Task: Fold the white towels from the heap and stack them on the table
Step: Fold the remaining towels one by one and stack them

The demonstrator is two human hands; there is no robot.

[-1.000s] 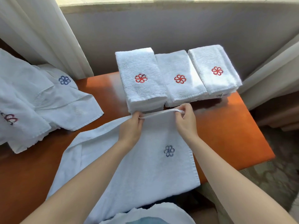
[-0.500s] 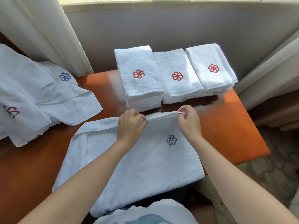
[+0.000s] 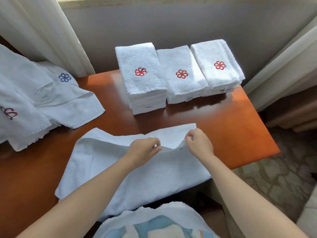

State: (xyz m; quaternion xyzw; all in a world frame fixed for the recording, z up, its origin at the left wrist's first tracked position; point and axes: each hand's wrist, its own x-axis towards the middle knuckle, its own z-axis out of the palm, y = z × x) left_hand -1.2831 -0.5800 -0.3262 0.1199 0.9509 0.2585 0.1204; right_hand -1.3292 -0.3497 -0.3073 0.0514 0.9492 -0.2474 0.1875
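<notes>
Orange-brown wood of the table (image 3: pixel 223 131), glossy, bearing everything. Piled on its left end, the heap (image 3: pixel 34 100) of unfolded white towels, probably kept aside to leave working room; cut off by the left edge of view, so impossible to count.

Spread across the near side, the white towel (image 3: pixel 137 172) being folded, laid flat probably for a clean fold line. Near part draped over the table edge and partly hidden by the forearms (image 3: pixel 103 182) and a shirt front (image 3: pixel 154 224).

Lined up along the far side by the wall (image 3: pixel 188 23), three stacks (image 3: pixel 183 83) of folded towels, red emblems upward, touching side by side. Number of layers in each hard to make out.

Pinching a raised fold of the towel near its far edge: left hand (image 3: pixel 142 150), fingers curled tight on the cloth, and right hand (image 3: pixel 199 143), thumb and fingertips closed narrowly on the hem by the far right corner. Set apart along the same edge, seemingly to keep it straight and taut.

Almost swallowed under that fold beside the right hand, a dark emblem (image 3: pixel 181 148), only a sliver showing.
</notes>
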